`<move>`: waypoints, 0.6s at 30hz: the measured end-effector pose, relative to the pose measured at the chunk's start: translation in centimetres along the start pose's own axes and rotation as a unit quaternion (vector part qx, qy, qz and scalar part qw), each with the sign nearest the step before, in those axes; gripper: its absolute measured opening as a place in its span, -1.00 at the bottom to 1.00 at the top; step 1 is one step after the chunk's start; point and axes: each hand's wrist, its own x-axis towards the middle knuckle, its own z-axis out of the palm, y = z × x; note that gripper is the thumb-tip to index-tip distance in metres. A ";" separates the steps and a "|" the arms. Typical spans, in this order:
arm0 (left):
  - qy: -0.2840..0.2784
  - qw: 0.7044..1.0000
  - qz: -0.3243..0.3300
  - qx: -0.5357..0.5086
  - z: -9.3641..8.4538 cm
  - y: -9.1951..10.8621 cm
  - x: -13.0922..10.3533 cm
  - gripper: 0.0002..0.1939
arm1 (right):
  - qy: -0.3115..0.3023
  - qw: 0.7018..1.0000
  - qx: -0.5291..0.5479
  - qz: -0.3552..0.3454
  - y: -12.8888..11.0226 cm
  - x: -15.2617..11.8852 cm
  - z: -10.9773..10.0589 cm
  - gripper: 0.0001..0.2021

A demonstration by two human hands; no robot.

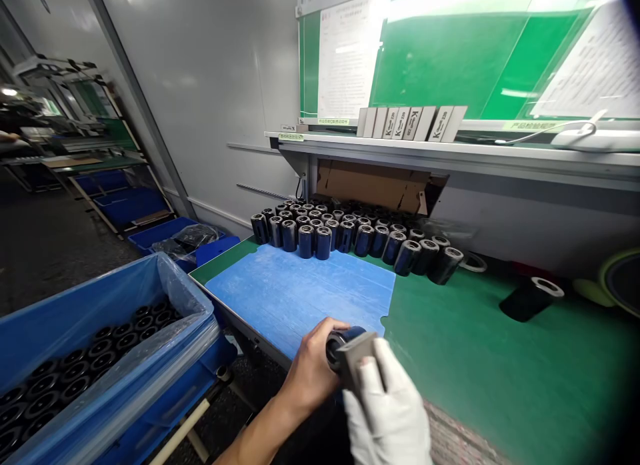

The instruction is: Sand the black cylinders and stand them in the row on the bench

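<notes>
My bare left hand (313, 361) is wrapped round a dark, glossy cylinder (334, 345) with a hollow end, held above the front edge of the table. In a white glove, my right hand (393, 408) grips a grey sanding block (357, 355). The block lies against the open end of the cylinder, partly covering it. Beyond my hands is a blue mat (305, 288) on the green table top (480, 345). Several rows of similar dark cylinders (323, 243) stand upright behind it.
At the left stands a blue bin (190, 338) lined with plastic, holding many black cylinders (103, 348). One more cylinder (525, 301) is tilted at the table's right. Above the back runs a shelf (470, 155) carrying a row of grey blocks (400, 123) marked 220.
</notes>
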 end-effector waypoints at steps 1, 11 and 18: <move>0.004 1.000 0.000 -0.004 0.0 0.0 0.1 -0.71 | -0.020 1.000 -0.008 -0.010 -0.5 1.2 0.0 -0.62; -0.011 0.994 -0.030 -0.103 1.2 -0.7 1.0 -0.50 | 0.022 0.891 0.181 0.416 2.4 3.8 -3.5 -0.26; -0.024 0.995 -0.028 -0.092 2.9 -2.7 1.3 -0.51 | -0.005 0.992 -0.033 0.119 -0.1 0.0 -0.3 -0.54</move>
